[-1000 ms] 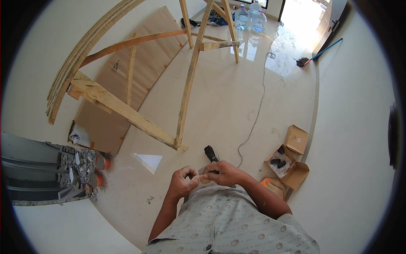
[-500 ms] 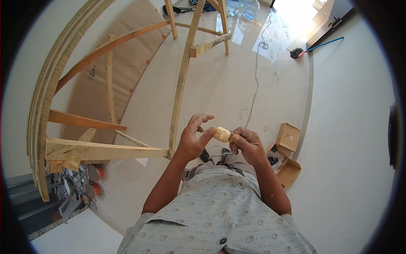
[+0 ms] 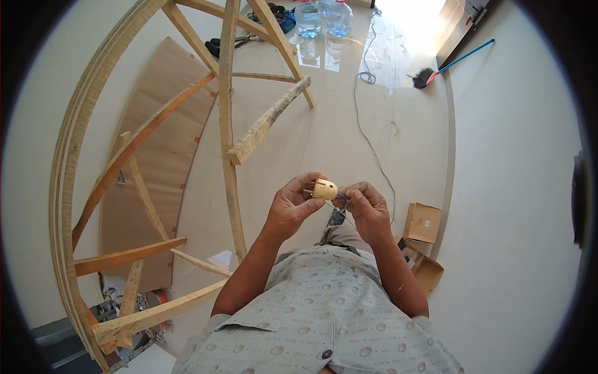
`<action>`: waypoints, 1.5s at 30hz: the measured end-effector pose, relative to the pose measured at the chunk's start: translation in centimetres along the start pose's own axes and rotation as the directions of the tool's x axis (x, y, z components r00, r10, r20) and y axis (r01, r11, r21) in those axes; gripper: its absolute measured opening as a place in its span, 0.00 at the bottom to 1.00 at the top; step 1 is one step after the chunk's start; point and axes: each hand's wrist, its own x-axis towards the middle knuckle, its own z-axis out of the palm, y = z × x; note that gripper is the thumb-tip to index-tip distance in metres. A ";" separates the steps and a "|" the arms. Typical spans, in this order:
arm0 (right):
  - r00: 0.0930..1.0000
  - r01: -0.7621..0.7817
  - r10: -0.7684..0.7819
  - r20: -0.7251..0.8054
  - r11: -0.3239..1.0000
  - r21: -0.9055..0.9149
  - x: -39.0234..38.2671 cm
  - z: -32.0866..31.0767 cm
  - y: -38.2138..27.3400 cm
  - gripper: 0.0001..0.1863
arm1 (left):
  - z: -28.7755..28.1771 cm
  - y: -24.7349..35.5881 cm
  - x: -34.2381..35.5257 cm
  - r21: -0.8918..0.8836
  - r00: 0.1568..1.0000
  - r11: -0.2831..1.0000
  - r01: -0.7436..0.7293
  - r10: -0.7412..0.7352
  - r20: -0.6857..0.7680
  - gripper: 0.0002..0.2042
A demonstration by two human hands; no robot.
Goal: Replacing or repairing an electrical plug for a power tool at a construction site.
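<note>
My left hand (image 3: 288, 209) pinches a cream plug (image 3: 325, 189) at centre, prongs toward nine o'clock; at its four o'clock, my right hand (image 3: 369, 215) pinches the cord (image 3: 342, 200). A wooden frame (image 3: 226, 118) stands at ten; bottles (image 3: 338, 19) at twelve.

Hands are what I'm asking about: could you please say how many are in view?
2: the left hand holds the plug; the right hand, to its right, pinches the cord. No others show.
</note>
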 end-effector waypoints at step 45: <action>0.973 0.048 0.169 0.159 0.525 -0.850 80.7 -16.4 -28.7 0.13 | 2.3 35.8 73.8 -0.570 0.709 0.820 0.060 0.366 0.602 0.07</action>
